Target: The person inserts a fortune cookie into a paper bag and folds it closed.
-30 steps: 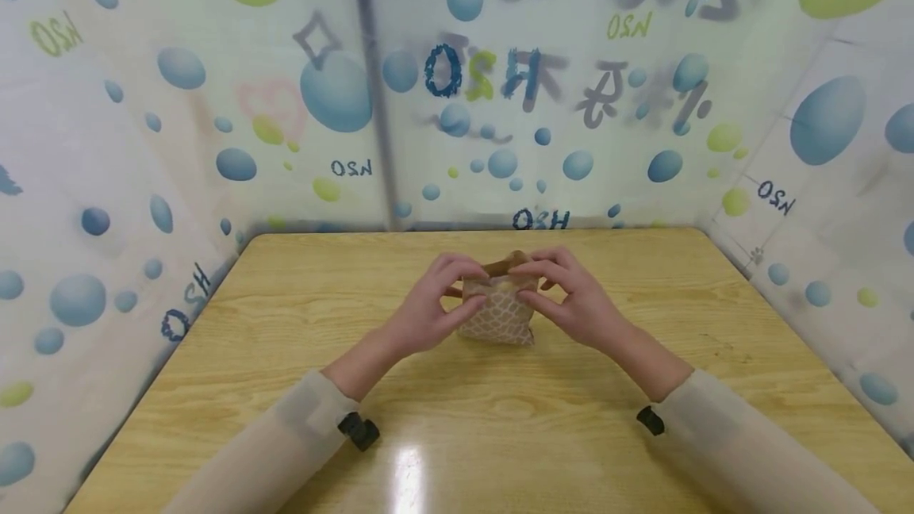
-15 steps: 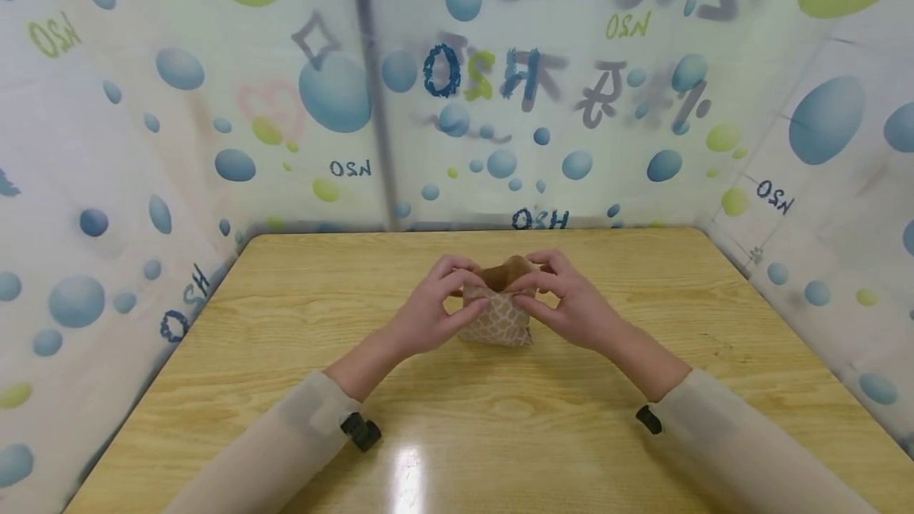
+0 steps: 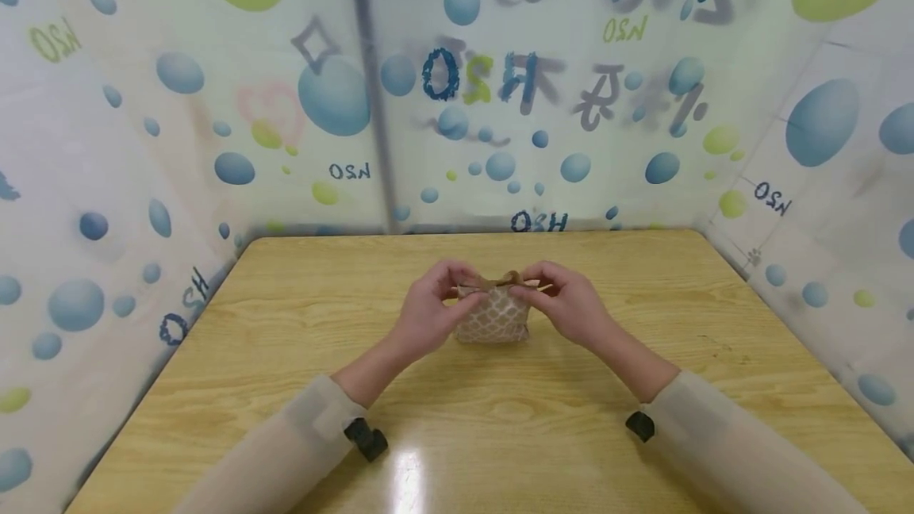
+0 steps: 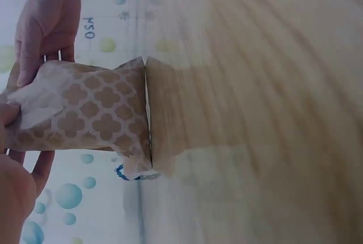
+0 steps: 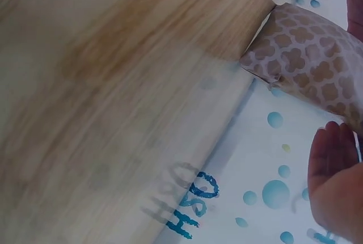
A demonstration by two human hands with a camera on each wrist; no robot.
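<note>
A small brown paper bag [image 3: 494, 322] with a white lattice pattern stands upright on the wooden table [image 3: 514, 435], near the middle. At its top left corner my left hand [image 3: 428, 312] pinches the rim between thumb and fingers. My right hand [image 3: 574, 308] grips the top right corner in the same way. Between the hands, the brown top edge is pressed nearly flat, with a small piece standing up near the right thumb. From the left wrist, the bag [image 4: 96, 108] shows a bulging front and a flat bottom on the table. Its contents are hidden.
White curtains [image 3: 457, 141] printed with blue and green bubbles surround the table on its back and sides. A dark strap [image 3: 366, 439] sits at the left cuff and another dark strap [image 3: 640, 426] at the right one.
The bag's mouth gaped half a second ago, showing its brown inside; now its rim is drawn together and lower. Both hands keep their hold and have shifted slightly down at the top edge.
</note>
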